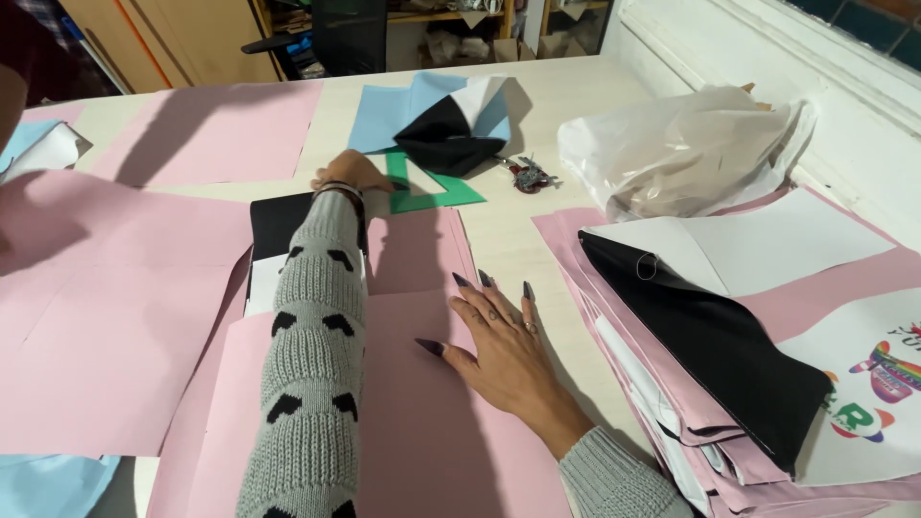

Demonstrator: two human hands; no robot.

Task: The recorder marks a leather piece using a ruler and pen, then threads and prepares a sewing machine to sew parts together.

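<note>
The right hand (499,331) lies flat and open, palm down, fingers spread, on a pink sheet (422,403) near the front edge of the table (518,230). Just right of it, toward the right edge, a stack (672,384) of pink and white sheets carries a black cloth (720,345) and a white sheet with a coloured print (863,384). The left arm, in a grey knit sleeve (312,355) with black marks, crosses the pink sheet. The left hand (350,173) reaches farther in, its fingers on a green frame (427,192); whether it grips is not clear. Beyond lie a black-and-white cloth (451,129) on blue sheets (384,115), scissors (526,176), and a plastic bag (681,144) toward the far right corner. More pink sheets (106,317) cover the left side.
</note>
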